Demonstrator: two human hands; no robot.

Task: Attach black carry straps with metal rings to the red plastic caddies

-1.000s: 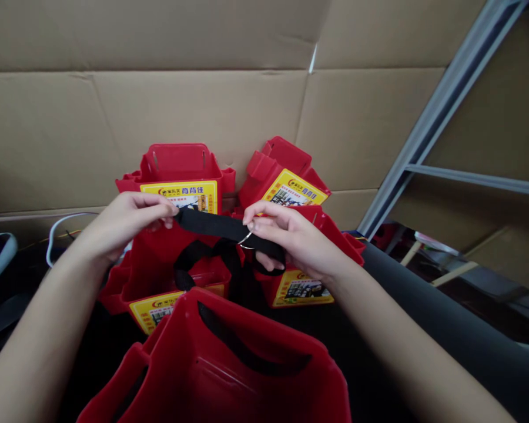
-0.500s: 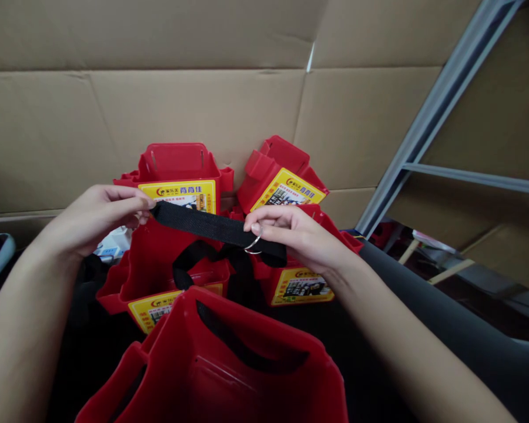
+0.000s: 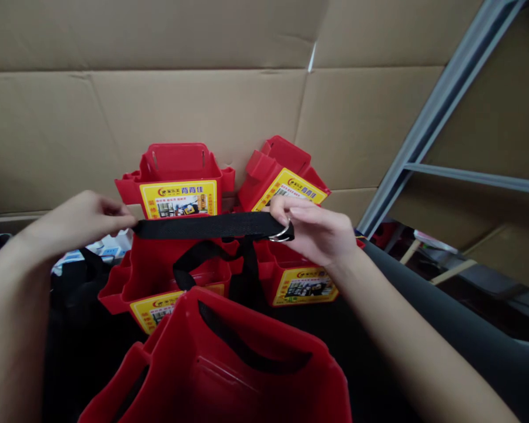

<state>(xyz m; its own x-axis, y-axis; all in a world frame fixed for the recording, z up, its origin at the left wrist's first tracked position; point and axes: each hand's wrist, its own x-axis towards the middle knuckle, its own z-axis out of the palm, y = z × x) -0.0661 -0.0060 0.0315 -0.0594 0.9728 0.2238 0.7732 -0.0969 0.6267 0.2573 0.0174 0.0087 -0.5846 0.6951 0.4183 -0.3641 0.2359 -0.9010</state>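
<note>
A black webbing strap [image 3: 207, 225] is stretched nearly level between my two hands. My left hand [image 3: 86, 220] pinches its left end between thumb and fingers. At the other end my right hand [image 3: 315, 229] grips the strap beside metal rings [image 3: 280, 235], which sit near the fingertips. Below, closest to me, stands a red plastic tool bucket [image 3: 264, 329] with a black strap [image 3: 251, 346] threaded through its back wall. Another length of black strap [image 3: 247, 276] hangs down behind this bucket.
Several more red buckets with yellow labels stand beyond my hands, including one at the back left [image 3: 178, 161] and one tilted [image 3: 286, 155]. Cardboard [image 3: 194, 117] walls the back. A grey metal frame [image 3: 441, 111] rises at the right.
My hands have moved farther apart, the left one leftward and the right one rightward. The strap between them has gone from slanted to nearly level and straight.
</note>
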